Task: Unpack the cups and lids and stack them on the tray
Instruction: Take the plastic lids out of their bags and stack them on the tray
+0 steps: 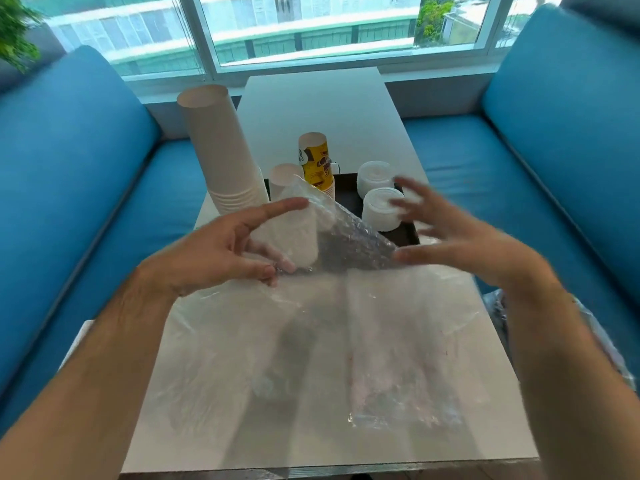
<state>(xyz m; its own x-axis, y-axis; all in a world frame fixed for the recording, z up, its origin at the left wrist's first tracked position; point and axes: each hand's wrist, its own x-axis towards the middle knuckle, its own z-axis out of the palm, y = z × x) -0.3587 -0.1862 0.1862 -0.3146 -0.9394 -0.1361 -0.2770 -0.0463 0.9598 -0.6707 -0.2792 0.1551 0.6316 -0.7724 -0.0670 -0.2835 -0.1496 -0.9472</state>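
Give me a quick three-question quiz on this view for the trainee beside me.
1. True or false: the left hand pinches the plastic bag.
2. How many stacks of lids sit on the tray?
3. Which is tallest: A, the white cup stack; B, the yellow cup stack; C, the lids?

Key: 1 true; 2 two; 3 A.

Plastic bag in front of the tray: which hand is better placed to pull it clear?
Left, probably. The left hand already pinches the plastic bag at its edge, while the right hand is spread open beside it, gripping nothing.
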